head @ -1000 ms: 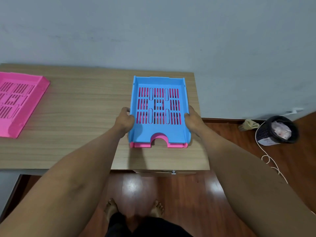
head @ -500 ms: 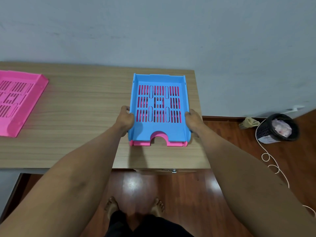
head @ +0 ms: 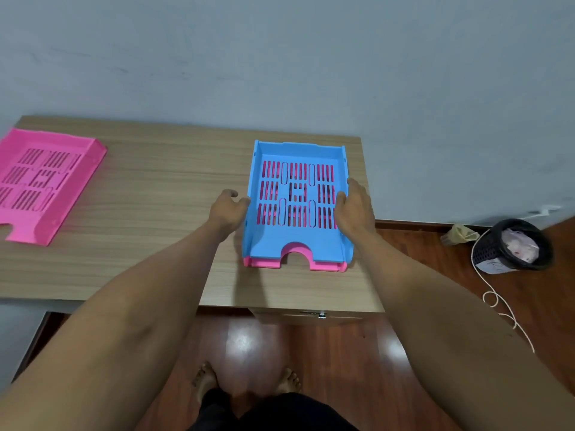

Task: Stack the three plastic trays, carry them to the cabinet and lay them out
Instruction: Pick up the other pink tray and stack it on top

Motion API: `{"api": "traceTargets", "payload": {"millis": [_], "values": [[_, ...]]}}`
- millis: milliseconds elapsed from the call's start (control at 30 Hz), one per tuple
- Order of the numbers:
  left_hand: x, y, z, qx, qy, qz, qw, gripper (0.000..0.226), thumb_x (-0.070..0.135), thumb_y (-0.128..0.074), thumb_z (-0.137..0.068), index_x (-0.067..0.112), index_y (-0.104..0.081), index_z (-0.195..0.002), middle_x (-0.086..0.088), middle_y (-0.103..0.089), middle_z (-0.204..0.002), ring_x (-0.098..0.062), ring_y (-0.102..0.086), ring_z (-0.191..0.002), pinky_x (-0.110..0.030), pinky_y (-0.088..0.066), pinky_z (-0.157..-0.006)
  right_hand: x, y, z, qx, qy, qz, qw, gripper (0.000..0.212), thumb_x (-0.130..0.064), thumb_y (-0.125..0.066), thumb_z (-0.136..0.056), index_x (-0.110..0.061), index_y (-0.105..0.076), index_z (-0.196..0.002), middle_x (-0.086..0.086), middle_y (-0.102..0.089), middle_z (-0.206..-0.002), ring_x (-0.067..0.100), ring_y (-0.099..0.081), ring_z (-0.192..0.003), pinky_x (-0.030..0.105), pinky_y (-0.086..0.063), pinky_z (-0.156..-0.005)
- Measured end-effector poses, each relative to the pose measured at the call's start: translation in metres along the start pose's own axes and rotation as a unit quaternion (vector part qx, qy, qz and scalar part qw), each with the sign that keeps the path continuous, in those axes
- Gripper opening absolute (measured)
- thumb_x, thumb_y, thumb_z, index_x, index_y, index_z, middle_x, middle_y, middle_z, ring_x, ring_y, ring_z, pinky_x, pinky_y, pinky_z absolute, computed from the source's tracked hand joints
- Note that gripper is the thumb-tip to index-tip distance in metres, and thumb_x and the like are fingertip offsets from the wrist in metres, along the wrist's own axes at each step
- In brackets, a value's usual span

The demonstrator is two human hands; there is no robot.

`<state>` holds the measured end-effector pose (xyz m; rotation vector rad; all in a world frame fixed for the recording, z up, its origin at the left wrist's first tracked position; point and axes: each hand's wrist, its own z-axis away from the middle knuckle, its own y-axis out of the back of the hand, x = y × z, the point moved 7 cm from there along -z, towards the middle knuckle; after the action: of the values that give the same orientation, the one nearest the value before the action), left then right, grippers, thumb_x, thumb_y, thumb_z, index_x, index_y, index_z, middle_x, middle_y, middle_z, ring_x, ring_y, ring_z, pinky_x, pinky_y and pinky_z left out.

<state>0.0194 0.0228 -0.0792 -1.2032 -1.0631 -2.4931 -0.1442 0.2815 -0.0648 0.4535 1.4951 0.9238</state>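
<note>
A blue slotted tray (head: 295, 241) sits nested on a pink tray (head: 323, 266) at the right end of the wooden cabinet top (head: 161, 231). Only the lower tray's front lip and its colour through the slots show. My left hand (head: 228, 208) is beside the blue tray's left wall, fingers loosely curled, thumb just touching the rim. My right hand (head: 354, 206) grips the right wall, thumb inside the tray and fingers outside. A second pink tray (head: 62, 178) lies flat at the far left, partly cut off by the frame edge.
The grey wall runs right behind the cabinet. On the wooden floor to the right stand a black waste basket (head: 516, 244) and a loose white cord (head: 497, 300). My bare feet (head: 245, 381) are below the cabinet's front edge.
Both hands have slid farther up along the blue tray's sides. My left hand has loosened from its grip on the left wall. The stack has stayed in place.
</note>
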Motion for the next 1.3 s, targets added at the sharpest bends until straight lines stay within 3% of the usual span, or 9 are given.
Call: {"api": "traceTargets", "payload": {"millis": [167,367,667,833,900,1000,1067,1167,1300], "values": [[0.006,0.051,-0.005,0.02,-0.045,-0.082,0.995,0.051,0.029,-0.062,-0.096,0.005,-0.057,-0.14,-0.016,-0.066,-0.13,-0.032,-0.06,-0.122,-0.03,-0.043,-0.097,-0.075,-0.009,-0.003,-0.028,0.08,0.018,0.996,0.046,-0.017,-0.044,-0.107,-0.01,-0.044,-0.152,0.012,-0.048,-0.155,0.032,-0.049,-0.141,0.049,-0.045,-0.114],[-0.017,0.135,-0.02,0.048,-0.047,-0.076,0.995,0.047,0.027,-0.065,-0.095,0.004,-0.06,-0.137,-0.018,-0.066,-0.132,-0.032,-0.06,-0.126,-0.032,-0.044,-0.107,-0.152,-0.067,0.012,-0.084,0.11,0.022,0.99,0.052,-0.012,-0.044,-0.105,-0.008,-0.042,-0.156,0.015,-0.046,-0.159,0.034,-0.046,-0.146,0.046,-0.039,-0.12],[-0.096,0.29,-0.065,0.047,-0.031,-0.032,0.998,0.053,0.026,-0.063,-0.096,0.007,-0.052,-0.144,-0.017,-0.057,-0.143,-0.034,-0.056,-0.129,-0.043,-0.044,-0.112,-0.287,-0.189,0.052,-0.116,0.132,0.033,0.984,0.05,-0.01,-0.051,-0.097,-0.009,-0.054,-0.147,0.017,-0.061,-0.147,0.035,-0.057,-0.135,0.043,-0.047,-0.111],[-0.146,0.395,-0.084,0.052,-0.035,-0.061,0.996,0.054,0.018,-0.059,-0.098,0.003,-0.047,-0.148,-0.019,-0.053,-0.147,-0.035,-0.054,-0.131,-0.038,-0.042,-0.108,-0.378,-0.269,0.091,-0.138,0.126,0.015,0.982,0.05,-0.016,-0.05,-0.099,-0.01,-0.051,-0.149,0.016,-0.059,-0.149,0.033,-0.057,-0.136,0.048,-0.047,-0.112],[-0.169,0.432,-0.09,0.053,-0.031,-0.069,0.996,0.056,0.018,-0.059,-0.097,0.003,-0.045,-0.149,-0.019,-0.053,-0.148,-0.036,-0.055,-0.131,-0.044,-0.044,-0.111,-0.407,-0.301,0.108,-0.149,0.121,0.006,0.981,0.051,-0.017,-0.051,-0.1,-0.01,-0.049,-0.151,0.016,-0.058,-0.15,0.033,-0.056,-0.137,0.049,-0.046,-0.113],[-0.213,0.481,-0.107,0.062,-0.021,-0.072,0.995,0.053,0.023,-0.059,-0.093,0.006,-0.05,-0.143,-0.018,-0.063,-0.137,-0.037,-0.063,-0.121,-0.052,-0.051,-0.104,-0.441,-0.346,0.133,-0.173,0.115,-0.002,0.978,0.054,-0.017,-0.052,-0.1,-0.007,-0.048,-0.153,0.018,-0.056,-0.151,0.035,-0.055,-0.138,0.048,-0.045,-0.116],[-0.236,0.507,-0.113,0.072,-0.016,-0.066,0.995,0.042,0.02,-0.058,-0.092,0.005,-0.058,-0.132,-0.016,-0.069,-0.123,-0.034,-0.067,-0.11,-0.045,-0.056,-0.097,-0.458,-0.375,0.146,-0.189,0.111,-0.002,0.976,0.055,-0.018,-0.053,-0.1,-0.005,-0.047,-0.153,0.019,-0.056,-0.152,0.037,-0.056,-0.137,0.046,-0.045,-0.115],[-0.26,0.54,-0.113,0.109,-0.009,-0.068,0.992,0.038,0.017,-0.058,-0.093,0.003,-0.06,-0.129,-0.016,-0.068,-0.124,-0.03,-0.064,-0.104,-0.033,-0.051,-0.088,-0.481,-0.415,0.16,-0.206,0.112,0.001,0.972,0.048,-0.018,-0.054,-0.101,0.001,-0.051,-0.146,0.022,-0.058,-0.147,0.039,-0.061,-0.127,0.043,-0.05,-0.107],[-0.3,0.57,-0.121,0.131,0.011,-0.077,0.988,0.047,0.018,-0.058,-0.095,0.003,-0.054,-0.139,-0.022,-0.062,-0.136,-0.036,-0.06,-0.124,-0.035,-0.047,-0.101,-0.501,-0.459,0.173,-0.23,0.103,-0.012,0.968,0.035,-0.012,-0.056,-0.102,0.001,-0.056,-0.135,0.02,-0.066,-0.133,0.034,-0.065,-0.104,0.039,-0.051,-0.088]]}}
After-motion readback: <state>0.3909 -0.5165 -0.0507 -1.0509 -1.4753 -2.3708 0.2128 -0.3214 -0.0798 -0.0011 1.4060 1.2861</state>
